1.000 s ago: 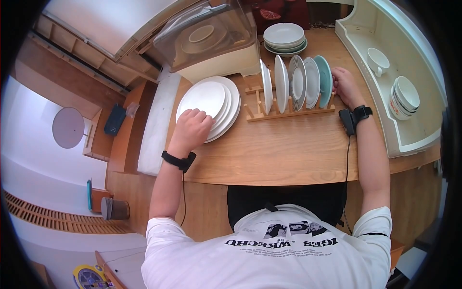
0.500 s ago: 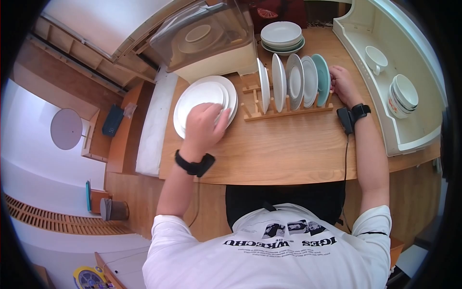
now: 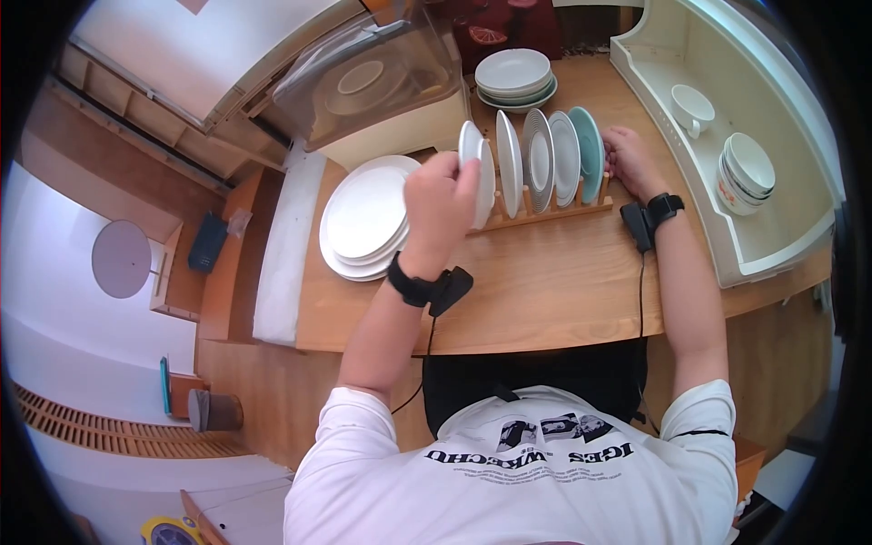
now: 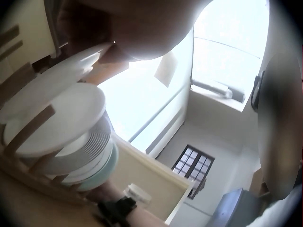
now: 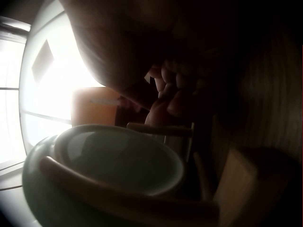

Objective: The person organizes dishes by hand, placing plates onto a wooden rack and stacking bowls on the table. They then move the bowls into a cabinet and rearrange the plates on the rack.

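My left hand pinches the upper edge of the leftmost white plate, which stands in the wooden plate rack. In the left wrist view this plate shows almost edge-on under dark, blurred fingers. To its right in the rack stand another white plate, a ring-patterned plate, a pale plate and a teal plate. My right hand holds the rack's right end beside the teal plate; its curled fingers show behind a peg.
Left of the rack lies a stack of white plates. More stacked dishes stand behind it. A lidded plastic bin sits at the back left. On the right, a cream shelf unit holds a cup and nested bowls.
My left hand has left the plate stack and moved right to the rack, taking hold of the leftmost plate's edge. My right hand has stayed at the rack's right end.
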The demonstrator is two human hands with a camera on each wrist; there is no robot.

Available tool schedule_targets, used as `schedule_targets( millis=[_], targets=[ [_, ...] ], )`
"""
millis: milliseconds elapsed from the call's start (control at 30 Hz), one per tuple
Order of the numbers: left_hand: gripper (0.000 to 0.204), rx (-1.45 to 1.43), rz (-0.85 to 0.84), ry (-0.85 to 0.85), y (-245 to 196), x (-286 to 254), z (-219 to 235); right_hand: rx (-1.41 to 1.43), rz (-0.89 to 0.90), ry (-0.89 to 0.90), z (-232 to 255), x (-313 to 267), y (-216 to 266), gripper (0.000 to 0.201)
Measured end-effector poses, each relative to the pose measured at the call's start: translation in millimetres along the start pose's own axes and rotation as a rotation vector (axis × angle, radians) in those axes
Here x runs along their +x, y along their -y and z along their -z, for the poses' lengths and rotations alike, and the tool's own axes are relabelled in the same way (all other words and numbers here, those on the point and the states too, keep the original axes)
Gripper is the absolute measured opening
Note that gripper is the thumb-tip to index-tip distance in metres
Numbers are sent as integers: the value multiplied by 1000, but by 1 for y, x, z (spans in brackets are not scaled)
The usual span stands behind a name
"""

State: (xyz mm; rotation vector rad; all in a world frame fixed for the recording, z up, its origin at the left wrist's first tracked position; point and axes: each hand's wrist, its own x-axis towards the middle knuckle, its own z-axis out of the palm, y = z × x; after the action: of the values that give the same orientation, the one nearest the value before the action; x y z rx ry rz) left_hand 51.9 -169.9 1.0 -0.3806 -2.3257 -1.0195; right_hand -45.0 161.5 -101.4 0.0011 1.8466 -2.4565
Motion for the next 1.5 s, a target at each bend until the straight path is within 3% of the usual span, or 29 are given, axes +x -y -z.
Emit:
schedule_targets(
  millis=[167, 267, 367, 467, 567, 633, 800, 1100, 1300, 1500],
  targets=[
    [22, -360, 199, -43, -10, 15, 72, -37, 14, -30, -1, 1, -2, 19],
    [24, -438, 167, -120, -7, 15, 111, -43, 15, -32, -2, 0, -1, 19],
    [24, -269, 99, -117, 16, 9, 143, -43, 6, -32, -2, 1, 0, 19],
    [16, 215, -17, -105, 35, 1, 159, -54, 4, -27, -1, 1, -2, 18],
    [7, 752, -578, -64, 69, -6, 160, -60, 16, -31, 0, 3, -3, 18],
    [8, 772, -669, -29, 74, -16, 153, -53, 20, -31, 0, 3, -4, 18],
    [14, 807, -614, 89, 86, -41, 149, -43, 10, -34, -3, -1, 0, 17],
    [9, 801, -646, 78, 103, -52, 143, -22, 18, -37, -7, -5, 4, 20],
    [9, 708, -623, 165, 102, -52, 142, -26, 16, -44, -8, -5, 4, 20],
    [6, 705, -519, 223, 97, -53, 139, -44, 31, -52, -7, -6, 3, 18]
  ],
)
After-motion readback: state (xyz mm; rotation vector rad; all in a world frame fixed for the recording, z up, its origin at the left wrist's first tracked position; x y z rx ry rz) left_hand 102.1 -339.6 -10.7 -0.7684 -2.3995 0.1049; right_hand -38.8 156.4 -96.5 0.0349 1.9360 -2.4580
